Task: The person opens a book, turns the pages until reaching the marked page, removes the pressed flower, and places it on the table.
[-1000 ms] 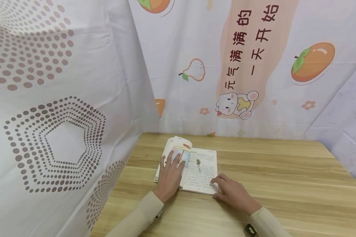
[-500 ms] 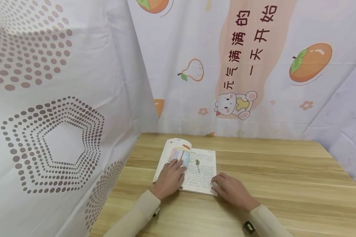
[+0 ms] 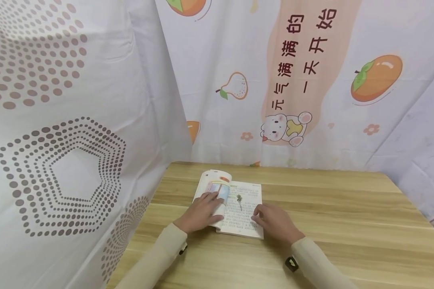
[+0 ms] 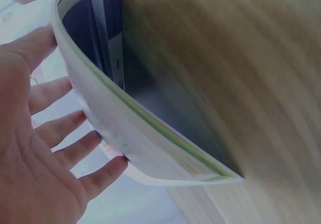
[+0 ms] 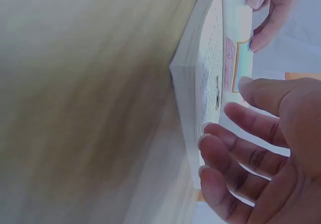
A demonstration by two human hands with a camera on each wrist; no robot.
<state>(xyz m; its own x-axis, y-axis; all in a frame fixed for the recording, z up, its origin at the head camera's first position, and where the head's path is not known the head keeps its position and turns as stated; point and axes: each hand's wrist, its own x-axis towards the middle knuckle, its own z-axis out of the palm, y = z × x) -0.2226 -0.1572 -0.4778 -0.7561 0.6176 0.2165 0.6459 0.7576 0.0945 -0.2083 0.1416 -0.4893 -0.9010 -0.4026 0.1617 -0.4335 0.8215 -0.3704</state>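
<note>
An open book point(image 3: 236, 224) lies on the table, its left pages arched up near the spine and bearing a coloured picture. A small dark green sprig point(image 3: 240, 200) lies on the printed right page; the right wrist view shows this sprig point(image 5: 217, 98) edge-on. My left hand point(image 3: 199, 213) rests on the left page, fingers spread. In the left wrist view, its fingertips touch the curved pages point(image 4: 130, 133). My right hand point(image 3: 276, 220) is at the right page's outer edge. The right wrist view shows its relaxed fingers point(image 5: 215, 153) bent beside the page block, holding nothing.
The wooden table point(image 3: 347, 212) extends right and toward me. A white curtain point(image 3: 209, 140) with fruit prints hangs behind it, and a dotted curtain point(image 3: 76, 172) runs along the left side. A dark wristband point(image 3: 291, 264) shows at my right cuff.
My left hand has slid down the left page toward me and left. My right hand has shifted slightly up and left over the page edge. The sprig stays on the page.
</note>
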